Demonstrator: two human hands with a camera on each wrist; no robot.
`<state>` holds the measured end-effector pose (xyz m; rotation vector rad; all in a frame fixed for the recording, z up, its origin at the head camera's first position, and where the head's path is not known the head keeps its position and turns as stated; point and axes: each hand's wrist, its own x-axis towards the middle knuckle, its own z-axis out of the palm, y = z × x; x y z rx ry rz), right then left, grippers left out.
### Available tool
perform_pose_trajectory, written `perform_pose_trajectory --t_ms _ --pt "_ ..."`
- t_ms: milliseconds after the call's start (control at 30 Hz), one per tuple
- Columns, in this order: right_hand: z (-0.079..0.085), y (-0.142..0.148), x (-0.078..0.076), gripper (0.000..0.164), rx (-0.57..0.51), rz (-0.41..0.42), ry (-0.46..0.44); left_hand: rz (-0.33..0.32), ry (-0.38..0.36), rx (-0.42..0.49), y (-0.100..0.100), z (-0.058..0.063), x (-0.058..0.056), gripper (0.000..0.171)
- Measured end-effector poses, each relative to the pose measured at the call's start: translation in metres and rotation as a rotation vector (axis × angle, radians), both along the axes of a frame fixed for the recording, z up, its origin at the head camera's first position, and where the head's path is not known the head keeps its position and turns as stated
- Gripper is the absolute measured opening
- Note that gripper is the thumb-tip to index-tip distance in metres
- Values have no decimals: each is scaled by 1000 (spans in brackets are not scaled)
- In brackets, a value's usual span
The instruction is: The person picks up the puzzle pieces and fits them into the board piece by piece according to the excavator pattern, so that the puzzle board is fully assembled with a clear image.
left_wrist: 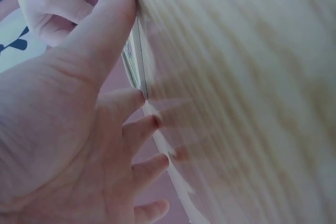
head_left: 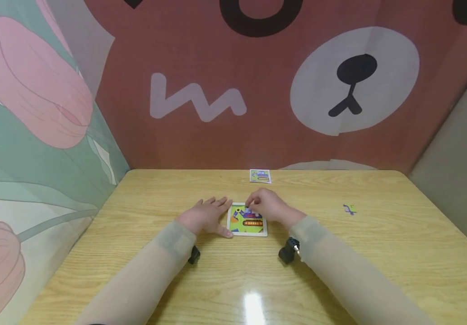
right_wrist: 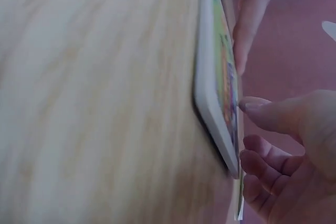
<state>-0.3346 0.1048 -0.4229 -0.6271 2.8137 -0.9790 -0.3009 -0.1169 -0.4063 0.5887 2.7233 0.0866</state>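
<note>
A small picture puzzle with a white frame (head_left: 249,234) lies flat on the table, showing an orange, blue and purple excavator on green. My left hand (head_left: 207,217) lies at its left side, fingers straight and spread, thumb at the near left corner. Over the puzzle's upper right part is my right hand (head_left: 269,205), its fingers bent down to the picture. In the right wrist view, the right thumb (right_wrist: 268,114) touches the picture face, and the other fingers of that hand are bent below it. Whether a piece sits under the right fingertips is hidden.
At the table's back edge lies a card (head_left: 260,176) with a similar excavator picture. A few small purple and green pieces (head_left: 349,209) lie to the right on the wooden table (head_left: 201,289). A dark wrist device (head_left: 288,251) hangs beneath the right wrist.
</note>
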Motion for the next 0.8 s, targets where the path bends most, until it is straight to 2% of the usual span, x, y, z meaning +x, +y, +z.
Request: perform_pose_trajectory --t_ms 200,367,500,633,800 --pt "9 32 -5 14 -57 -48 43 -1 -13 23 0 2 2 107" --pt "14 82 -10 13 -62 -98 95 -5 -9 23 -1 3 2 107" --pt "10 125 -12 12 -52 -146 104 -3 -4 14 -3 2 0 107" --pt "8 165 -8 13 -34 -206 79 1 -6 6 -3 2 0 107" --pt "12 210 -1 19 -2 -240 66 2 -10 15 -2 4 1 108"
